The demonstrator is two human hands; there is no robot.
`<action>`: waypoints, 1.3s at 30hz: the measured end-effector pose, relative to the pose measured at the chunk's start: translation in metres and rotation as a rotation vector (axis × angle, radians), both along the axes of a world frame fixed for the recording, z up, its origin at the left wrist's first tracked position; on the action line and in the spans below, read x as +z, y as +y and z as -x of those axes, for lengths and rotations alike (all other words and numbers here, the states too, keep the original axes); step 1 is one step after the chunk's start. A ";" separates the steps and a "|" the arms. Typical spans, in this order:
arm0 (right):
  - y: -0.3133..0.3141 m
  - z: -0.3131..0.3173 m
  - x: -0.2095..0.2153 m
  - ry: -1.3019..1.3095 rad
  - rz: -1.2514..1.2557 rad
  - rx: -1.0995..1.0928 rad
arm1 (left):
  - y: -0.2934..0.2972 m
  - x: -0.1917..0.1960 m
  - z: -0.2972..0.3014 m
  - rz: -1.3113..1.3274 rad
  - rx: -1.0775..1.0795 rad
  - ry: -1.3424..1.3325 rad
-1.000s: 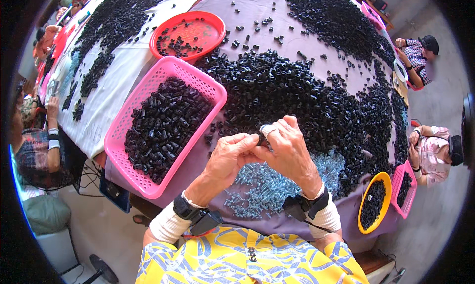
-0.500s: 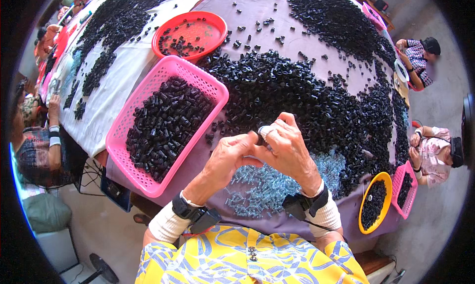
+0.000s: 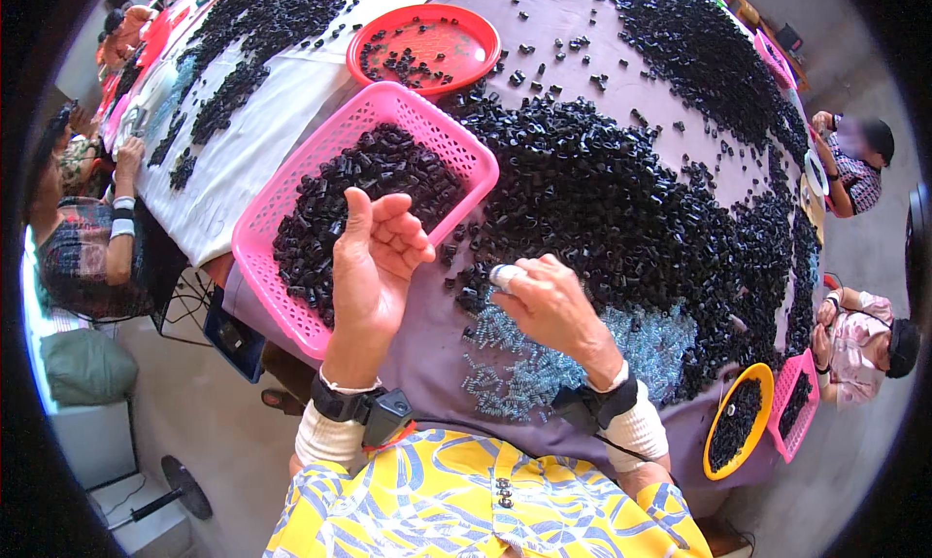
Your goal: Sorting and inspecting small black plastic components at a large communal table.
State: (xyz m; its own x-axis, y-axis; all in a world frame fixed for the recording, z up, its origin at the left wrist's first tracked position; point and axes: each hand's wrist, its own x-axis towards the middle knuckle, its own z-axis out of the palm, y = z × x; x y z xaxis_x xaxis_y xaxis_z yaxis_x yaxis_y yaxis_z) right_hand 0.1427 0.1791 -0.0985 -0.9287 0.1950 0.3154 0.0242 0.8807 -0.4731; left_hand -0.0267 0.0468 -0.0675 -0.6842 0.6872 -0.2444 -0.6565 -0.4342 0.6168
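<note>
My left hand (image 3: 374, 267) is raised palm up with its fingers apart, over the near right edge of a pink plastic basket (image 3: 262, 291). Small black plastic pieces (image 3: 335, 184) fill the basket. Over the border between a big heap of loose black plastic parts (image 3: 582, 203) and a patch of clear bluish springs (image 3: 515, 364) is my right hand (image 3: 553, 305). Its fingers are curled in, and whatever they may hold is hidden. White tape wraps one of its fingers.
Beyond the basket stands a red round tray (image 3: 427, 48) with scattered black pieces. At the table's right edge are a yellow basin (image 3: 738, 422) and a smaller pink basket (image 3: 798, 403). Other people (image 3: 92, 237) sit along both sides of the table.
My hands were together in front of me. Now they are apart: the left has swung left and opened over the basket, and the right has lowered toward the springs.
</note>
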 end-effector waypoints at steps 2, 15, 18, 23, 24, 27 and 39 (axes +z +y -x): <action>-0.008 0.010 -0.005 -0.015 -0.029 0.013 | -0.004 -0.003 -0.003 0.048 -0.112 0.054; -0.016 0.026 -0.022 -0.110 0.055 0.036 | -0.006 -0.014 -0.023 0.167 -0.320 0.175; -0.002 0.018 0.014 -0.092 0.227 -0.106 | -0.001 -0.015 -0.027 0.229 -0.263 0.216; 0.010 0.009 0.046 0.103 0.466 -0.168 | 0.018 -0.018 -0.043 0.132 -0.424 0.298; 0.012 0.007 0.046 0.121 0.454 -0.160 | 0.021 -0.017 -0.044 0.130 -0.436 0.302; 0.014 0.001 0.039 0.189 0.469 -0.186 | 0.030 -0.013 -0.052 0.154 -0.390 0.384; 0.018 -0.028 -0.014 -0.086 -0.009 -0.087 | 0.039 -0.024 -0.049 0.226 -0.380 0.257</action>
State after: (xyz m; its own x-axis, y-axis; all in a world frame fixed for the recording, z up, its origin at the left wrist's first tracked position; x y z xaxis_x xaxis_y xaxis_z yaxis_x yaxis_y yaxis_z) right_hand 0.1708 0.1967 -0.1129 -0.9322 0.2735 0.2371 0.1409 0.8775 -0.4584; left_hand 0.0222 0.0857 -0.0917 -0.4534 0.8487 -0.2723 -0.5568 -0.0311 0.8301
